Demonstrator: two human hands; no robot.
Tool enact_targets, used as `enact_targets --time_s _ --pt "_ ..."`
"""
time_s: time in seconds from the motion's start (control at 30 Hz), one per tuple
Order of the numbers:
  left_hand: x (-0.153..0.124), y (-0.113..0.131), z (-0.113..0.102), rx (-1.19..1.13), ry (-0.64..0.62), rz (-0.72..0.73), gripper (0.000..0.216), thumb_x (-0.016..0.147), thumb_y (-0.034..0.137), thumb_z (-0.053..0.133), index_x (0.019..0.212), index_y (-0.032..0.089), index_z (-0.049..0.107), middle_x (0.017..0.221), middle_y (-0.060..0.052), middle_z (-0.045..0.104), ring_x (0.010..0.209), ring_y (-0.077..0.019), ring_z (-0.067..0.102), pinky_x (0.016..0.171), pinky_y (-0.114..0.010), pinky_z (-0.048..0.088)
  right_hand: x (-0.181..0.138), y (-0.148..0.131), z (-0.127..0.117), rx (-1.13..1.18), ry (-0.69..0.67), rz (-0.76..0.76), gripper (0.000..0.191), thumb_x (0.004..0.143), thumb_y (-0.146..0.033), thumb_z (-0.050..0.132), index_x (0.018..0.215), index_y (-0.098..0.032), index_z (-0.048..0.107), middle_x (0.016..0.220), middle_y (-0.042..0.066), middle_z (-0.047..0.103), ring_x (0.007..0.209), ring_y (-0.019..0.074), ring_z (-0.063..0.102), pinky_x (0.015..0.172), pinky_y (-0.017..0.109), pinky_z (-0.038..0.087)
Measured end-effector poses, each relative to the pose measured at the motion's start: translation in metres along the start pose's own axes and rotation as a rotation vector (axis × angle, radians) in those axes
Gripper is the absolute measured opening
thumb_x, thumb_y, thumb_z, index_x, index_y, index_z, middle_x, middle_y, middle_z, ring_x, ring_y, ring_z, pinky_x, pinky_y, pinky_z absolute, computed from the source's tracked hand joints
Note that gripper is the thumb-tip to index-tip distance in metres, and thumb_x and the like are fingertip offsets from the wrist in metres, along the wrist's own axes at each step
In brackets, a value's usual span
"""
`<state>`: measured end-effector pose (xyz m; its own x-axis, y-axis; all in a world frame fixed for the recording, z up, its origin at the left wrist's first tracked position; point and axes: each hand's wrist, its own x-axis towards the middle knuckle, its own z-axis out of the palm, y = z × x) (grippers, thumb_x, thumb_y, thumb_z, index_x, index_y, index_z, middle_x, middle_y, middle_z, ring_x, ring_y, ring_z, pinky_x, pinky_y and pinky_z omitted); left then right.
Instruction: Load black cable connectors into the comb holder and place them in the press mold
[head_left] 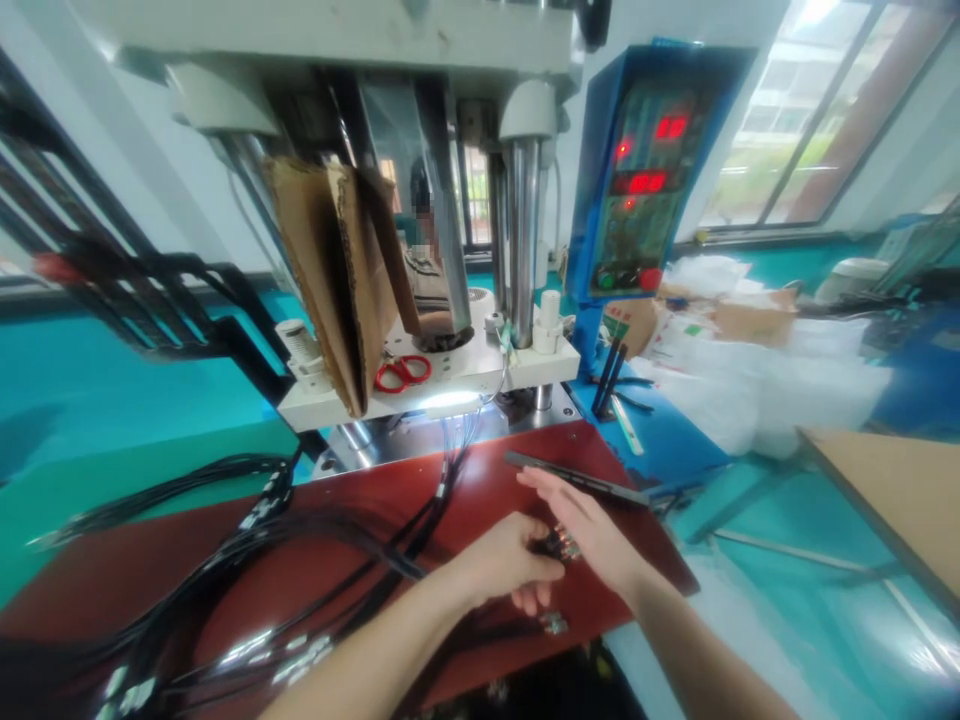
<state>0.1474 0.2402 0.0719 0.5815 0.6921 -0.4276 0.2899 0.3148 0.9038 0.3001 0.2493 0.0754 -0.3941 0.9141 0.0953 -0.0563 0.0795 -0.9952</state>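
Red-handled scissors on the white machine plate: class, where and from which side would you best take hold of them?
Probably by the two red handle loops. The scissors lie flat on the white plate with the loops showing and turned toward the near edge. The leaning cardboard crowds their left, so coming from the front and slightly right looks freest.

Red scissors (403,373) on press base, cardboard (337,280), blue ctrl panel (645,170), maybe pens (609,378)

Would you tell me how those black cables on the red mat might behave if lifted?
The black cables would probably be floppy, since they curve loosely over the red mat. They overlap, so they may tangle and drag together. Their plug ends, gathered between both hands, look rigid.
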Motion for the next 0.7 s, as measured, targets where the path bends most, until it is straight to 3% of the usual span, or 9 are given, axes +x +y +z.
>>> enact_targets --time_s 0.2,0.27,0.33,0.4,0.47,0.57,0.63,0.7 --pt "0.012 -0.002 0.006 -0.260 0.009 0.086 0.024 0.063 0.031 0.063 0.069 0.008 0.057 0.052 -0.002 0.056 0.039 -0.0094 0.051 0.038 -0.019 0.039 0.005 0.000 0.012 -0.149 -0.116 0.008 0.042 0.082 -0.044 0.047 0.121 -0.029 0.049 0.127 0.004 0.049 0.109 0.0253 0.050 0.088 0.040 0.044" --pt "0.014 -0.003 0.004 -0.279 0.030 0.086 0.024 0.062 0.030 0.064 0.070 0.009 0.056 0.051 -0.002 0.056 0.037 -0.0078 0.048 0.035 -0.017 0.035 0.009 0.001 0.006 -0.152 -0.155 0.033 0.041 0.085 -0.044 0.042 0.123 -0.029 0.047 0.126 0.005 0.049 0.104 0.0244 0.054 0.082 0.039 0.048" --pt "0.015 -0.004 0.001 -0.272 0.069 0.089 0.023 0.062 0.028 0.064 0.072 0.011 0.054 0.050 0.000 0.056 0.033 -0.0055 0.042 0.032 -0.016 0.028 0.013 0.004 -0.007 -0.218 -0.109 0.019 0.039 0.088 -0.042 0.035 0.121 -0.025 0.049 0.124 0.006 0.051 0.106 0.0224 0.053 0.087 0.039 0.045" --pt "0.015 -0.004 -0.002 -0.261 0.099 0.111 0.020 0.062 0.026 0.063 0.071 0.013 0.051 0.049 0.001 0.055 0.031 -0.0036 0.037 0.030 -0.015 0.021 0.013 0.008 -0.028 -0.466 0.017 -0.037 0.037 0.088 -0.035 0.034 0.117 -0.019 0.051 0.123 0.008 0.053 0.111 0.0216 0.049 0.095 0.039 0.038" --pt "0.014 -0.003 -0.004 -0.253 0.113 0.148 0.018 0.063 0.026 0.061 0.069 0.013 0.050 0.049 0.002 0.054 0.030 -0.0028 0.034 0.030 -0.015 0.018 0.008 0.012 -0.049 -0.885 0.107 -0.074 0.036 0.084 -0.025 0.041 0.116 -0.012 0.051 0.120 0.014 0.053 0.111 0.0249 0.047 0.096 0.042 0.035" --pt "0.012 -0.001 -0.005 -0.257 0.122 0.164 0.019 0.066 0.029 0.058 0.071 0.013 0.050 0.048 0.003 0.051 0.030 -0.0023 0.032 0.030 -0.016 0.016 -0.006 0.016 -0.071 -1.503 0.098 -0.007 0.037 0.076 -0.007 0.040 0.111 -0.008 0.054 0.104 0.017 0.059 0.096 0.0295 0.054 0.081 0.043 0.041" --pt "0.012 0.000 -0.005 -0.251 0.124 0.153 0.021 0.068 0.032 0.057 0.073 0.013 0.049 0.046 0.004 0.049 0.029 -0.0025 0.031 0.030 -0.016 0.015 -0.017 0.016 -0.074 -1.714 0.082 0.067 0.034 0.073 -0.001 0.036 0.097 -0.010 0.058 0.090 0.014 0.060 0.084 0.0276 0.056 0.070 0.037 0.042" --pt "0.012 0.000 -0.003 -0.227 0.147 0.142 0.022 0.068 0.034 0.057 0.071 0.013 0.049 0.046 0.005 0.048 0.030 -0.0027 0.031 0.030 -0.016 0.015 -0.024 0.016 -0.071 -1.713 0.045 0.110 0.026 0.070 -0.003 0.039 0.087 -0.013 0.057 0.084 0.012 0.059 0.079 0.0252 0.057 0.065 0.033 0.040"
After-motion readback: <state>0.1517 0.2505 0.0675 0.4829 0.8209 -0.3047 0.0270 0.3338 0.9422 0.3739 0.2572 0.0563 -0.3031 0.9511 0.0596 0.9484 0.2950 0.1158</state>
